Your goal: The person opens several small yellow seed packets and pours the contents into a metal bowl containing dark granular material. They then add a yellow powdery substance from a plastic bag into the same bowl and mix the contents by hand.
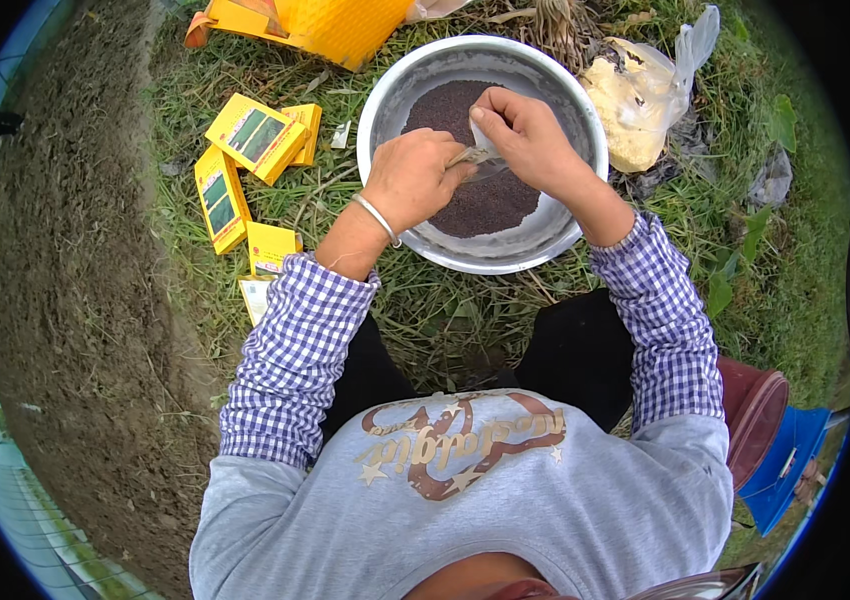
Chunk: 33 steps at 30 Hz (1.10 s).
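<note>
A round metal basin point(387, 112) sits on the grass, with dark brown granular material point(489, 206) spread over its bottom. Above it, my left hand point(414, 176) pinches one end of a small plastic packet point(479, 155) between thumb and fingers. On the packet's other side, my right hand point(526, 135) holds a thin whitish edge or flap of it. Whether anything is inside the packet cannot be told. Several yellow printed boxes point(256, 139) lie left of the basin, some overlapping.
Right of the basin lies a plastic bag of pale yellow material point(627, 112). A yellow container point(335, 26) stands beyond. Bare soil point(87, 300) runs along the left. A dark red bucket point(755, 420) and a blue object point(789, 465) are at lower right.
</note>
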Each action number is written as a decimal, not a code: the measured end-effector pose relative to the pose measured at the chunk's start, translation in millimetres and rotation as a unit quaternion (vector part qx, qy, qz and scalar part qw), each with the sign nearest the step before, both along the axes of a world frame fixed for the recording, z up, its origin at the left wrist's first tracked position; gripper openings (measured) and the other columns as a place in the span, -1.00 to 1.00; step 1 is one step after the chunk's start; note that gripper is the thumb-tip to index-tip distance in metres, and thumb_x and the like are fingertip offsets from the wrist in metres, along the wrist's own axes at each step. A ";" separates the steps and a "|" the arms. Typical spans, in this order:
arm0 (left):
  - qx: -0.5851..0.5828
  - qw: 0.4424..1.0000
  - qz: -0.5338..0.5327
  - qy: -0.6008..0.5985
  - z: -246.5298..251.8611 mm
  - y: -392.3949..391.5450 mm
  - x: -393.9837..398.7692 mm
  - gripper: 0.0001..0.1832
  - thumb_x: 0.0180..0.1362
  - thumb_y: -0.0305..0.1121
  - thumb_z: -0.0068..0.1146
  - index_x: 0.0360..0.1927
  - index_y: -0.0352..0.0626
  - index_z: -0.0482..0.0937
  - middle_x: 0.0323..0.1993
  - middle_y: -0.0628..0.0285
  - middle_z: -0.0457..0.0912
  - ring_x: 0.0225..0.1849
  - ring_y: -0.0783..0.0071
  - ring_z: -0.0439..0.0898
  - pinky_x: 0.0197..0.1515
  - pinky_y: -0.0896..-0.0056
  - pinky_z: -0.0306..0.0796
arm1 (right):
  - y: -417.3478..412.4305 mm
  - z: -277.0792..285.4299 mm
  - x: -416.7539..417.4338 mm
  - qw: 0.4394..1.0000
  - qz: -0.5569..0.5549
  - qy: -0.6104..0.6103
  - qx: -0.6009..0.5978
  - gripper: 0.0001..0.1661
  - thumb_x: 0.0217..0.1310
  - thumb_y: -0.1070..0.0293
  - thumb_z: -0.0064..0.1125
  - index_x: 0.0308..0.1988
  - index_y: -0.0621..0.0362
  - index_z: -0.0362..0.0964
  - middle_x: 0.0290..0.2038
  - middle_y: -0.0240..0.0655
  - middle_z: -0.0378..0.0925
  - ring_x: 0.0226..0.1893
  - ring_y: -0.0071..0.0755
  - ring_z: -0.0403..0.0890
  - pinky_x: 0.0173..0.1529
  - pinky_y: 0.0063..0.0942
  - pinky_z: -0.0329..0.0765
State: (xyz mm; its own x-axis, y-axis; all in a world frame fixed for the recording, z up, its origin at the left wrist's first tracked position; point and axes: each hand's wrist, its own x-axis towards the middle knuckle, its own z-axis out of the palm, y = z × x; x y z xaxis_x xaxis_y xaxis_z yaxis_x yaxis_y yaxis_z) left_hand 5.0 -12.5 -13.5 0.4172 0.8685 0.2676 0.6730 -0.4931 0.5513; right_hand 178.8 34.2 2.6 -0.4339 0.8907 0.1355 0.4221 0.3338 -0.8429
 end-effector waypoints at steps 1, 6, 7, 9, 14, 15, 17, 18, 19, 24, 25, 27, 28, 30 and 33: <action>-0.015 1.000 0.011 0.003 -1.0 -0.1 1.7 -0.80 0.05 -0.25 0.16 -0.49 -0.18 0.61 -0.53 0.11 0.56 -0.40 0.09 0.54 -0.33 0.11 0.40 | 1.6 -5.4 0.2 0.999 -0.029 0.008 -0.028 -0.74 0.22 0.29 0.02 -0.43 0.27 0.43 -0.63 -0.30 0.43 -0.59 -0.49 0.37 -0.45 -0.41 0.35; -0.068 0.997 0.037 -0.015 -9.6 4.8 11.6 -0.78 0.08 -0.30 0.13 -0.53 -0.25 0.59 -0.60 -0.04 0.54 -0.51 -0.05 0.52 -0.38 0.04 0.39 | 26.8 -57.5 8.7 0.969 -0.197 0.029 -0.144 -0.71 0.20 0.28 0.02 -0.48 0.28 0.42 -0.61 -0.26 0.45 -0.58 -0.42 0.39 -0.42 -0.36 0.37; -0.081 0.996 0.035 -0.029 -7.9 3.4 11.7 -0.76 0.09 -0.29 0.14 -0.53 -0.28 0.58 -0.64 -0.03 0.51 -0.56 0.02 0.48 -0.42 0.10 0.36 | 36.3 -64.9 17.1 0.948 -0.264 0.050 -0.172 -0.70 0.20 0.28 -0.01 -0.47 0.29 0.43 -0.57 -0.21 0.46 -0.55 -0.38 0.41 -0.39 -0.31 0.38; -0.103 0.993 0.032 -0.057 -2.3 2.8 9.6 -0.72 0.12 -0.27 0.15 -0.51 -0.33 0.57 -0.70 -0.01 0.47 -0.67 0.17 0.40 -0.51 0.22 0.31 | 53.2 -93.4 41.0 0.929 -0.313 0.008 -0.197 -0.67 0.22 0.28 -0.04 -0.48 0.31 0.45 -0.52 -0.14 0.51 -0.49 -0.33 0.50 -0.34 -0.30 0.41; -0.264 0.959 0.063 -0.080 -20.7 15.8 3.4 -0.74 0.15 -0.30 0.16 -0.30 -0.36 0.62 -0.51 0.07 0.65 -0.53 0.49 0.51 -0.43 0.38 0.40 | 54.7 -109.1 51.8 0.927 -0.336 -0.012 -0.165 -0.66 0.30 0.24 -0.15 -0.33 0.31 0.39 -0.44 -0.12 0.57 -0.42 -0.30 0.59 -0.27 -0.31 0.45; -0.313 0.931 0.073 -0.175 -26.2 16.9 1.3 -0.74 0.14 -0.31 0.17 -0.30 -0.37 0.62 -0.47 0.06 0.65 -0.49 0.46 0.54 -0.40 0.37 0.41 | 55.3 -106.1 49.3 0.927 -0.331 0.015 -0.176 -0.66 0.32 0.24 -0.19 -0.29 0.31 0.36 -0.43 -0.12 0.58 -0.42 -0.31 0.60 -0.26 -0.32 0.46; -0.397 0.840 0.091 -0.359 -36.2 18.8 -3.5 -0.74 0.12 -0.33 0.19 -0.30 -0.39 0.62 -0.39 0.03 0.66 -0.41 0.38 0.59 -0.35 0.36 0.44 | 49.9 -98.8 50.5 0.936 -0.258 0.127 -0.203 -0.68 0.37 0.22 -0.27 -0.21 0.28 0.28 -0.44 -0.12 0.58 -0.47 -0.34 0.59 -0.28 -0.33 0.47; -0.430 0.819 0.076 -0.373 -40.0 23.4 -11.1 -0.71 0.13 -0.38 0.19 -0.14 -0.40 0.56 -0.20 0.06 0.63 -0.25 0.41 0.60 -0.25 0.38 0.50 | 45.6 -92.6 50.7 0.934 -0.220 0.181 -0.215 -0.68 0.39 0.22 -0.31 -0.17 0.27 0.24 -0.44 -0.12 0.58 -0.49 -0.36 0.58 -0.29 -0.33 0.48; -0.460 0.789 0.076 -0.400 -39.8 24.5 -17.3 -0.69 0.14 -0.38 0.18 -0.10 -0.39 0.53 -0.18 0.06 0.62 -0.21 0.39 0.60 -0.20 0.36 0.51 | 39.6 -81.7 47.5 0.938 -0.211 0.153 -0.227 -0.68 0.40 0.22 -0.33 -0.17 0.26 0.23 -0.45 -0.12 0.58 -0.50 -0.37 0.58 -0.30 -0.33 0.48; -0.573 0.635 0.062 -0.515 -52.5 32.4 -27.1 -0.60 0.15 -0.36 0.16 0.02 -0.33 0.43 -0.07 0.05 0.57 -0.10 0.33 0.60 -0.04 0.28 0.54 | 36.6 -77.2 46.1 0.969 -0.205 0.012 -0.135 -0.67 0.40 0.20 -0.28 -0.17 0.29 0.22 -0.45 -0.07 0.56 -0.45 -0.19 0.61 -0.26 -0.28 0.49; -0.587 0.608 0.064 -0.531 -57.7 33.7 -25.0 -0.60 0.15 -0.35 0.16 0.02 -0.32 0.43 -0.07 0.05 0.57 -0.09 0.32 0.60 -0.03 0.28 0.54 | 36.6 -80.3 46.6 0.972 -0.215 -0.023 -0.094 -0.66 0.39 0.20 -0.26 -0.17 0.30 0.22 -0.44 -0.04 0.56 -0.43 -0.12 0.62 -0.24 -0.26 0.49; -0.614 0.571 0.123 -0.530 -88.4 36.4 -26.8 -0.61 0.20 -0.31 0.09 0.05 -0.29 0.41 -0.06 0.08 0.57 -0.06 0.35 0.59 0.03 0.32 0.50 | 44.9 -93.5 45.7 0.970 -0.223 -0.082 -0.047 -0.66 0.34 0.23 -0.17 -0.17 0.35 0.28 -0.35 0.11 0.53 -0.28 0.16 0.56 -0.13 -0.13 0.45; -0.626 0.561 0.151 -0.520 -93.3 34.4 -22.5 -0.62 0.22 -0.29 0.06 0.05 -0.29 0.40 -0.05 0.09 0.56 -0.05 0.35 0.59 0.04 0.32 0.49 | 45.6 -93.1 47.1 0.968 -0.220 -0.113 -0.038 -0.66 0.32 0.25 -0.16 -0.18 0.36 0.30 -0.33 0.14 0.52 -0.24 0.20 0.54 -0.10 -0.11 0.44; -0.640 0.538 0.183 -0.517 -100.4 28.2 -10.5 -0.63 0.26 -0.22 0.00 0.02 -0.26 0.41 -0.04 0.11 0.55 -0.03 0.34 0.57 0.06 0.30 0.47 | 48.2 -92.3 51.1 0.963 -0.202 -0.174 -0.037 -0.67 0.28 0.27 -0.12 -0.20 0.38 0.35 -0.29 0.18 0.51 -0.19 0.23 0.52 -0.07 -0.08 0.43; -0.650 0.526 0.167 -0.523 -106.2 23.1 2.4 -0.65 0.26 -0.19 0.00 0.04 -0.13 0.41 -0.06 0.17 0.56 -0.05 0.35 0.57 0.00 0.28 0.50 | 54.1 -95.1 61.2 0.952 -0.161 -0.253 -0.061 -0.66 0.23 0.29 -0.07 -0.25 0.40 0.43 -0.26 0.21 0.51 -0.16 0.23 0.52 -0.04 -0.09 0.43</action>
State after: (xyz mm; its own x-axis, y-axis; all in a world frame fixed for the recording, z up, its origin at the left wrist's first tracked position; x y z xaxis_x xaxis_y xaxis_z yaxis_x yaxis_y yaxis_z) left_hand 7.4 10.6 -119.7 0.3989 0.5789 -0.7111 -0.4036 0.8072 0.4307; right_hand 240.0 88.3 -92.5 -0.1187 0.9841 -0.1319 0.8481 0.0314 -0.5289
